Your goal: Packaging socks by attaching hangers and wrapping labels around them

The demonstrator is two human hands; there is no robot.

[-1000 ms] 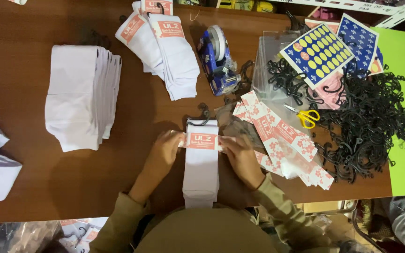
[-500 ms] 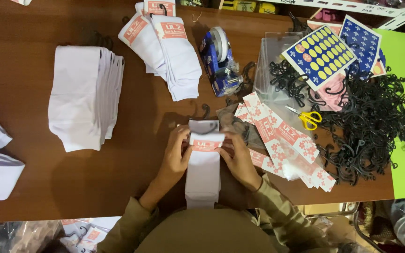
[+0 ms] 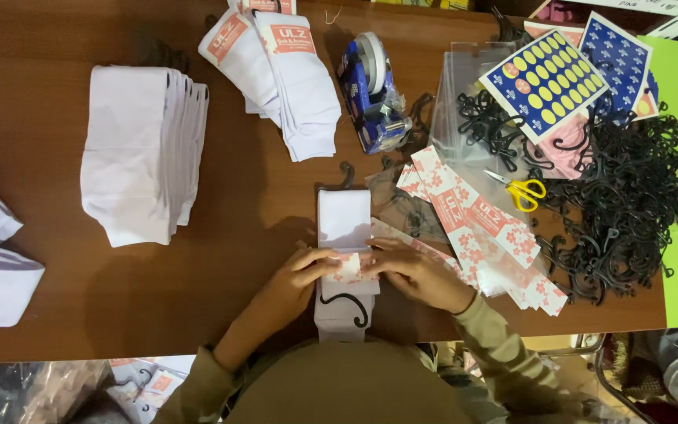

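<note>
Both hands press a pink flowered paper band [image 3: 352, 268] around a folded pair of white socks [image 3: 344, 228] lying at the near edge of the worktop [image 3: 41, 102], roughly at its middle. The left hand [image 3: 301, 274] comes in from the near edge with fingers curled, fingertips clamped on the band's left end. The right hand [image 3: 413, 271] mirrors it, palm down, fingers closed on the band's right end. Both forearms angle inward from the near edge, sleeves bunched at the wrists. A black plastic hook [image 3: 347, 302] lies on the socks' near part, just below the band.

How the band closes under the fingers cannot be made out; the socks' near end is cut off by the person's body.

Just right of the right hand lies a fan of loose paper bands [image 3: 476, 224], then yellow-handled scissors [image 3: 523, 191] and a heap of black hooks [image 3: 629, 204] toward the right edge. A tape dispenser [image 3: 370, 90] and banded sock pairs [image 3: 284, 71] sit at the far edge. A stack of plain white socks [image 3: 143, 149] lies toward the left edge.
</note>
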